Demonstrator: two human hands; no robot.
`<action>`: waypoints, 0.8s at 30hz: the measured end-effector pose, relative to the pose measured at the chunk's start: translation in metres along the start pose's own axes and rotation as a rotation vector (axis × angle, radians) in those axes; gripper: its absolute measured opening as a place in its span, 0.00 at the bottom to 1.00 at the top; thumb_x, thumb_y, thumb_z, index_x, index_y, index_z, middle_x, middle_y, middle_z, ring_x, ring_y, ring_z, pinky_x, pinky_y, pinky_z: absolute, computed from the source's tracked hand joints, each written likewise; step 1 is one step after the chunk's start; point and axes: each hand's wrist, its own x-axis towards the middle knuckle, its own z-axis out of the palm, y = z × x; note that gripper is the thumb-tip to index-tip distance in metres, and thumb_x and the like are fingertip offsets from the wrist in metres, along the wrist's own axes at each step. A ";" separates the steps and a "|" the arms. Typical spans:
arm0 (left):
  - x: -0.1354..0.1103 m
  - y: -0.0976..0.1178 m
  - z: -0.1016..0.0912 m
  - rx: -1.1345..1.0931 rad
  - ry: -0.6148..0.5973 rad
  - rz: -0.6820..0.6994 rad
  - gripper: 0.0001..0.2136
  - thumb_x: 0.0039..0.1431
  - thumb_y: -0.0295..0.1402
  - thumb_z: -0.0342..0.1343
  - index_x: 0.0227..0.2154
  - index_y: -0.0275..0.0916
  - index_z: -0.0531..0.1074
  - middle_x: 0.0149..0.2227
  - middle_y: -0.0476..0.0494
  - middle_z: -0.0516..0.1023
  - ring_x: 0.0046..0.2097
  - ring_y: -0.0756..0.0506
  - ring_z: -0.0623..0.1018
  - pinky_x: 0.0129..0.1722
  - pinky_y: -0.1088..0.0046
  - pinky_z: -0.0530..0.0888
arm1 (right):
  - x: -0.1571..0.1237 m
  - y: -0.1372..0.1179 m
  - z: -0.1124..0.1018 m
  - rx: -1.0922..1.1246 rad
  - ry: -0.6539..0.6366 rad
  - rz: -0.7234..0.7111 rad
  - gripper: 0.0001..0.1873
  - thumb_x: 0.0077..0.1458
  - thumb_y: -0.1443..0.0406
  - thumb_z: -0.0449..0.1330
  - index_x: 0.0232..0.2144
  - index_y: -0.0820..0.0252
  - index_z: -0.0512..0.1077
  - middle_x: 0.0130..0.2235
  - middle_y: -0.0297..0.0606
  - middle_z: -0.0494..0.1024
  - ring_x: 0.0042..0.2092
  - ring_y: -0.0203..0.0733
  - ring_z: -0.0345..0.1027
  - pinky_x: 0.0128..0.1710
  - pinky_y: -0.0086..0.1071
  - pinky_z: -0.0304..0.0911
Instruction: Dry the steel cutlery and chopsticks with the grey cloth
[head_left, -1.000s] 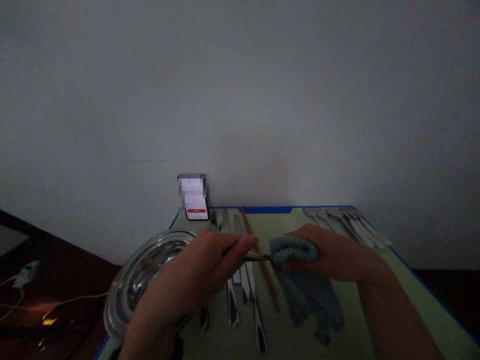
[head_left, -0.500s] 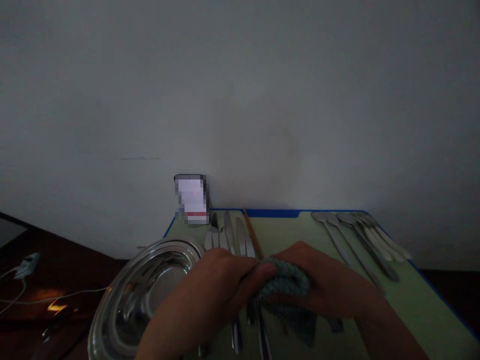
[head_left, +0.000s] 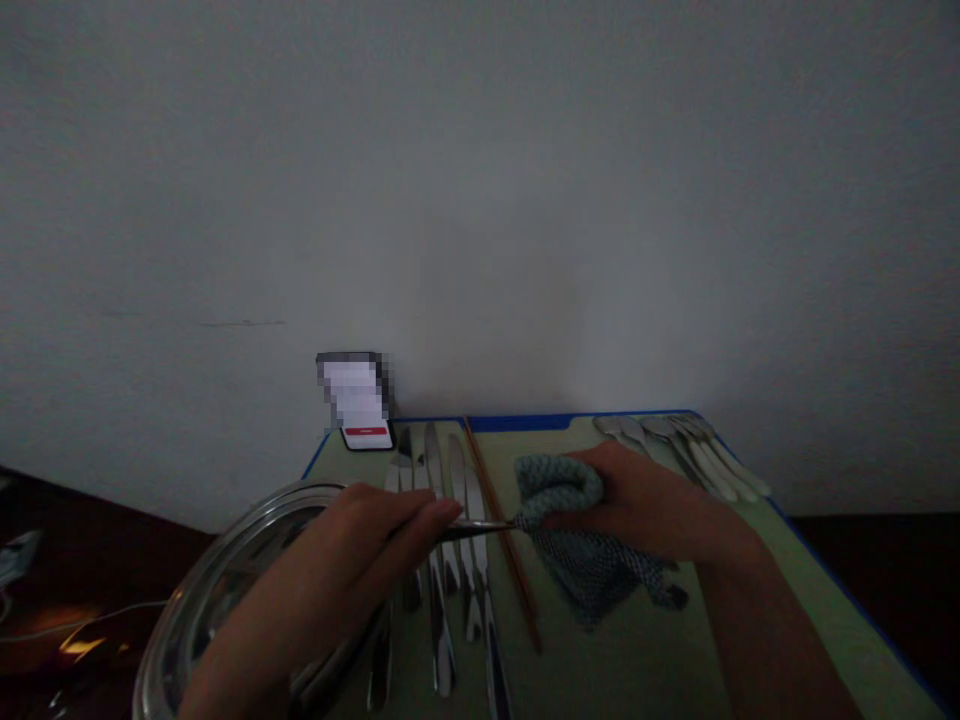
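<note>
My left hand (head_left: 375, 545) pinches one end of a slim metal piece of cutlery (head_left: 484, 525), held level above the table. Its far end is wrapped in a grey-green knitted cloth (head_left: 559, 485), so I cannot tell which kind it is. My right hand (head_left: 645, 495) is closed round that cloth, whose dark checked part hangs below. Beneath my left hand several table knives (head_left: 439, 610) lie side by side. A pair of brown chopsticks (head_left: 504, 535) rests to their right.
A steel bowl (head_left: 169, 625) stands at the left, partly behind my left forearm. Several spoons (head_left: 634, 430) and white-handled cutlery pieces (head_left: 727, 470) lie at the back right of the green, blue-edged table (head_left: 622, 670). A phone (head_left: 356, 400) leans against the wall.
My hands have moved apart; the left went leftward, baring the metal shaft between it and the cloth. The view has shifted slightly right.
</note>
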 end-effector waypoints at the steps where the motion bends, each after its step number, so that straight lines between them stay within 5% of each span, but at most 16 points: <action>1: -0.001 0.000 -0.001 -0.017 0.026 -0.005 0.20 0.63 0.39 0.40 0.17 0.39 0.61 0.15 0.55 0.61 0.18 0.54 0.61 0.17 0.79 0.57 | 0.000 -0.001 -0.001 -0.013 0.054 -0.005 0.08 0.49 0.59 0.60 0.32 0.55 0.75 0.30 0.29 0.78 0.31 0.36 0.68 0.32 0.28 0.62; 3: -0.001 0.001 -0.001 -0.064 0.095 -0.024 0.20 0.62 0.39 0.39 0.16 0.39 0.59 0.15 0.55 0.58 0.17 0.54 0.59 0.16 0.79 0.56 | 0.003 -0.004 0.001 0.010 0.233 -0.016 0.11 0.48 0.57 0.61 0.33 0.55 0.75 0.31 0.31 0.78 0.32 0.37 0.69 0.34 0.31 0.63; 7: 0.004 0.011 0.003 -0.155 0.343 -0.104 0.21 0.63 0.39 0.37 0.15 0.40 0.56 0.13 0.56 0.57 0.16 0.54 0.58 0.15 0.79 0.55 | 0.022 -0.009 0.022 0.268 0.877 -0.035 0.15 0.46 0.55 0.61 0.34 0.58 0.75 0.36 0.36 0.78 0.39 0.41 0.70 0.41 0.35 0.64; 10: 0.012 0.023 0.011 -0.126 0.412 -0.090 0.21 0.63 0.38 0.37 0.14 0.40 0.56 0.13 0.55 0.57 0.16 0.54 0.58 0.16 0.78 0.55 | 0.038 -0.010 0.044 0.647 1.108 -0.048 0.17 0.46 0.54 0.61 0.34 0.60 0.74 0.38 0.38 0.78 0.39 0.40 0.71 0.40 0.36 0.65; 16: 0.027 0.043 0.040 0.060 0.344 -0.093 0.19 0.63 0.37 0.39 0.21 0.38 0.66 0.17 0.50 0.70 0.19 0.50 0.69 0.20 0.76 0.60 | 0.048 -0.013 0.068 1.285 1.026 0.082 0.16 0.47 0.54 0.59 0.32 0.61 0.70 0.33 0.37 0.77 0.32 0.38 0.71 0.34 0.34 0.68; 24: 0.035 0.032 0.048 0.221 0.195 -0.082 0.19 0.65 0.33 0.34 0.32 0.36 0.71 0.29 0.40 0.79 0.31 0.42 0.78 0.29 0.69 0.68 | 0.047 -0.024 0.071 1.448 0.862 0.101 0.14 0.48 0.58 0.60 0.35 0.62 0.69 0.35 0.39 0.77 0.37 0.40 0.72 0.38 0.35 0.67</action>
